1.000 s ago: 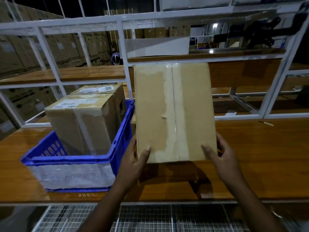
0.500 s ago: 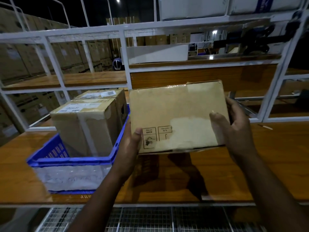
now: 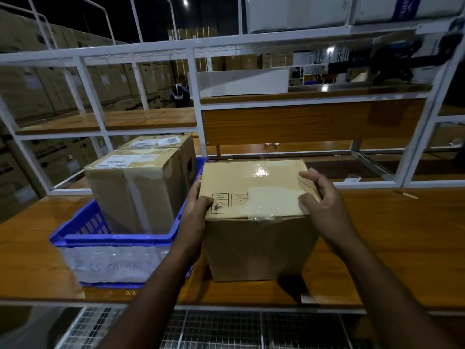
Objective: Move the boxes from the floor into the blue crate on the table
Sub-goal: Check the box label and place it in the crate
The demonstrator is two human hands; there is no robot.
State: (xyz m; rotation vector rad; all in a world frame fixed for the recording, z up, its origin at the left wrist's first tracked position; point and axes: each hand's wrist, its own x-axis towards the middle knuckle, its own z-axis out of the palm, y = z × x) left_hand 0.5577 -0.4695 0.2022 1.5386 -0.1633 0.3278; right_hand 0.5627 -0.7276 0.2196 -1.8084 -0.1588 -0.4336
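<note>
A taped cardboard box (image 3: 254,233) stands upright on the wooden table (image 3: 392,238), just right of the blue crate (image 3: 83,230). My left hand (image 3: 195,212) grips its upper left edge, thumb over the top. My right hand (image 3: 324,205) holds its upper right corner, thumb on the top face and fingers curled round the far edge. Two labelled cardboard boxes stand in the crate, a near one (image 3: 136,187) and one behind it (image 3: 171,147).
A white metal shelf frame (image 3: 198,114) with wooden shelves rises behind the table. A white flat box (image 3: 241,81) lies on the upper shelf. A wire grid (image 3: 221,328) runs below the table's front edge. Stacked cartons fill the dark background at left.
The box was turned from a flat face toward me to upright and lowered onto the table beside the crate. Both hands shifted from its lower corners to its top edges.
</note>
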